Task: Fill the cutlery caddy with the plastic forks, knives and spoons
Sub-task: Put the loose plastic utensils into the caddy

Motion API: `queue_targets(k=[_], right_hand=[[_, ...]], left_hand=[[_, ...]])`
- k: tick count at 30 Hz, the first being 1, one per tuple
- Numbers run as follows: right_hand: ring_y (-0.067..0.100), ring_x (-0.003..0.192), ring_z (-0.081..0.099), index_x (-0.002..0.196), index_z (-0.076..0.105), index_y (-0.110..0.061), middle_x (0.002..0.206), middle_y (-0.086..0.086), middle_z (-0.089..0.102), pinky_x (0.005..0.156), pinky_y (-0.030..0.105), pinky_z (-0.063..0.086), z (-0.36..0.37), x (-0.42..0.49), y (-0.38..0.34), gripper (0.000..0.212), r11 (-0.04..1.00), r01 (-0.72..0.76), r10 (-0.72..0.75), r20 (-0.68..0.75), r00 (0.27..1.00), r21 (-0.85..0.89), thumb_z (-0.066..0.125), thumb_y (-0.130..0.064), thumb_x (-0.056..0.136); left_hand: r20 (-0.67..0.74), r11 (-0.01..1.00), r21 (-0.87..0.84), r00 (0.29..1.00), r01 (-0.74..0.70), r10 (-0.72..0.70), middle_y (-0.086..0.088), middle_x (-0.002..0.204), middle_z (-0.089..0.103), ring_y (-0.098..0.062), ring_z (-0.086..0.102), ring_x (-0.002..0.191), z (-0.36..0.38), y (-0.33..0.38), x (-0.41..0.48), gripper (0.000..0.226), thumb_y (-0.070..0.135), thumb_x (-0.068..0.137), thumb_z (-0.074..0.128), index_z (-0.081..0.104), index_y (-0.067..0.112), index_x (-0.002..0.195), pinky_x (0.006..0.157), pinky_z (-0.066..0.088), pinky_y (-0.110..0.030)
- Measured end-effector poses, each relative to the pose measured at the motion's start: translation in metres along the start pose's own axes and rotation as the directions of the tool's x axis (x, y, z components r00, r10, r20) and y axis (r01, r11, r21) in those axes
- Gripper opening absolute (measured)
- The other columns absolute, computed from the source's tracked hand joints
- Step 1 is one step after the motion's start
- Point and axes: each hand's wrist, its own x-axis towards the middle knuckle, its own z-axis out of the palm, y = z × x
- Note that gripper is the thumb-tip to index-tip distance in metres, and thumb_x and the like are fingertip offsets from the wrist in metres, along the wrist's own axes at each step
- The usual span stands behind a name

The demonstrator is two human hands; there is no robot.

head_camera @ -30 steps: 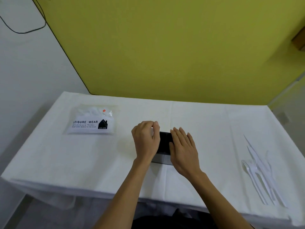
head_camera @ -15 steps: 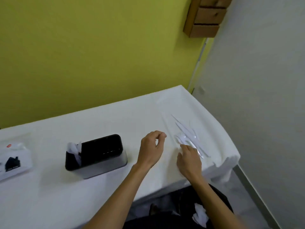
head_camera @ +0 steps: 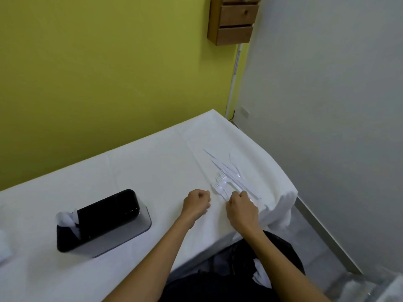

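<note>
The fingers [head_camera: 237,195] of the right hand [head_camera: 241,209] are curled down tight round the near ends of the forks [head_camera: 220,185], pinching the handles where they slip under the knuckles; how many handles they hold I cannot tell. The forks lie on the white table [head_camera: 152,166] with their prongs pointing away from the person. Just beyond and to the right of them lie the knives [head_camera: 226,168], side by side and slanting the same way, and their handles run past the right hand on its outer side. A thin curved piece [head_camera: 235,168] lies across the knives - too faint to say what it is.

The left hand [head_camera: 196,203] rests on the table just beside the right one, apart from the forks. Its fingers are folded into a fist and hold nothing that shows.

The caddy [head_camera: 109,214] stands well apart to the left, near the front edge of the table - a black box on a grey base. White napkins [head_camera: 65,219] stick up from its left end. The other compartments are too dark to see into.

A small wooden set of drawers [head_camera: 234,20] hangs on the yellow-green wall behind the table.
</note>
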Motion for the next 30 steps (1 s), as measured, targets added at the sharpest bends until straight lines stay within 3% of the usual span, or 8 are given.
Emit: queue_targets(k=[4, 6, 12, 18, 21, 24, 26, 30], right_hand=[[0.023, 0.068, 0.048, 0.096, 0.044, -0.015, 0.093, 0.002, 0.046, 0.058, 0.032, 0.040, 0.001, 0.004, 0.001, 0.003, 1.000, 0.018, -0.018, -0.001, 1.000, -0.016, 0.045, -0.017, 0.096], [0.022, 0.068, 0.049, 0.106, 0.041, -0.016, 0.092, 0.000, 0.052, 0.059, 0.031, 0.037, 0.001, 0.008, 0.003, 0.011, 1.000, 0.027, -0.027, 0.040, 0.999, 0.002, 0.046, -0.021, 0.097], [0.020, 0.060, 0.049, 0.068, 0.046, -0.015, 0.062, -0.001, 0.052, 0.053, 0.030, 0.038, -0.009, 0.024, 0.006, 0.021, 0.998, -0.034, 0.022, 0.178, 0.984, 0.061, 0.056, -0.027, 0.083], [0.020, 0.067, 0.055, 0.082, 0.060, -0.012, 0.079, 0.003, 0.065, 0.057, 0.031, 0.038, -0.013, 0.015, -0.008, 0.018, 0.991, 0.135, -0.132, 0.111, 0.985, -0.012, 0.057, -0.030, 0.084], [0.020, 0.082, 0.061, 0.092, 0.063, -0.019, 0.092, -0.003, 0.065, 0.061, 0.031, 0.039, -0.015, 0.012, -0.012, 0.026, 0.975, 0.218, -0.220, 0.073, 0.973, 0.027, 0.057, -0.044, 0.090], [0.016, 0.085, 0.061, 0.099, 0.067, -0.025, 0.098, -0.007, 0.061, 0.073, 0.032, 0.048, -0.017, 0.020, 0.001, 0.050, 0.964, 0.118, -0.116, -0.023, 0.993, 0.237, 0.052, -0.070, 0.085], [0.021, 0.089, 0.061, 0.107, 0.064, -0.023, 0.103, -0.002, 0.060, 0.082, 0.035, 0.044, -0.017, 0.028, 0.014, 0.046, 0.984, 0.046, -0.024, -0.128, 0.992, 0.173, 0.051, -0.063, 0.090], [0.026, 0.079, 0.057, 0.103, 0.052, -0.017, 0.098, 0.001, 0.063, 0.078, 0.035, 0.037, -0.011, 0.031, 0.020, 0.018, 0.999, -0.015, 0.012, -0.061, 0.998, -0.050, 0.048, -0.033, 0.098]], left_hand=[[-0.011, 0.998, -0.032, 0.999, 0.045, -0.046, -0.004, 0.087, 0.069, -0.018, 0.068, 0.077, 0.004, 0.007, 0.008, 0.025, 0.024, 0.099, 0.051, 0.062, 0.015, 0.079, 0.079, 0.061, -0.033], [-0.024, 0.998, -0.044, 0.998, 0.050, -0.052, -0.005, 0.086, 0.070, -0.018, 0.069, 0.077, 0.006, 0.007, 0.014, 0.025, 0.024, 0.098, 0.051, 0.062, 0.015, 0.077, 0.079, 0.062, -0.033], [-0.013, 0.998, -0.006, 0.998, 0.065, -0.065, -0.006, 0.084, 0.071, -0.017, 0.067, 0.071, 0.015, 0.013, 0.021, 0.028, 0.028, 0.099, 0.050, 0.064, 0.011, 0.081, 0.074, 0.061, -0.029], [0.001, 0.998, 0.049, 0.999, 0.041, -0.041, -0.006, 0.098, 0.071, -0.021, 0.070, 0.088, 0.024, 0.021, 0.029, 0.049, 0.053, 0.086, 0.055, 0.063, 0.008, 0.105, 0.079, 0.060, -0.036], [-0.054, 0.998, -0.009, 0.997, 0.054, -0.055, -0.005, 0.089, 0.071, -0.021, 0.071, 0.084, 0.023, 0.023, 0.032, 0.028, 0.027, 0.097, 0.046, 0.059, 0.005, 0.109, 0.071, 0.057, -0.032], [-0.082, 0.970, -0.208, 0.986, 0.123, -0.142, -0.005, 0.094, 0.066, -0.024, 0.068, 0.082, 0.019, 0.022, 0.039, 0.023, 0.014, 0.101, 0.039, 0.053, 0.005, 0.117, 0.081, 0.058, -0.036], [-0.093, 0.921, -0.355, 0.975, 0.158, -0.203, -0.010, 0.092, 0.060, -0.023, 0.063, 0.069, 0.015, 0.021, 0.045, 0.021, 0.010, 0.100, 0.037, 0.053, 0.003, 0.112, 0.080, 0.061, -0.040], [-0.068, 0.893, -0.412, 0.971, 0.182, -0.230, -0.007, 0.081, 0.054, -0.019, 0.052, 0.059, 0.013, 0.022, 0.046, 0.020, 0.005, 0.096, 0.036, 0.055, 0.007, 0.100, 0.061, 0.053, -0.032]])
